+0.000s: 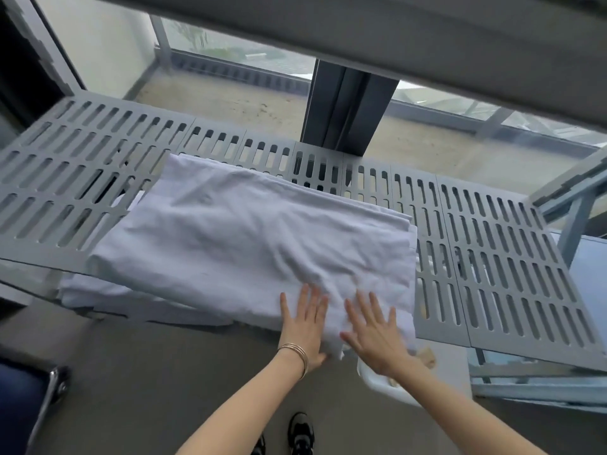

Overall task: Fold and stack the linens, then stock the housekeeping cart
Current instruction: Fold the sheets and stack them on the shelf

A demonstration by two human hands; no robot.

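Folded white sheet (253, 238) lies on slatted grey shelf (492, 257), near edge overhanging. Left hand (303, 326) & right hand (374, 333) press flat, fingers straight, on that edge. Stocking step; next prob. push sheet further onto shelf.

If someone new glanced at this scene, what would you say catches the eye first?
First the folded white linen, lying in the middle of the grey slotted shelf with its near edge hanging over the front. Next, the left hand and right hand pressing flat on its near right corner, gold bangles on the left wrist.
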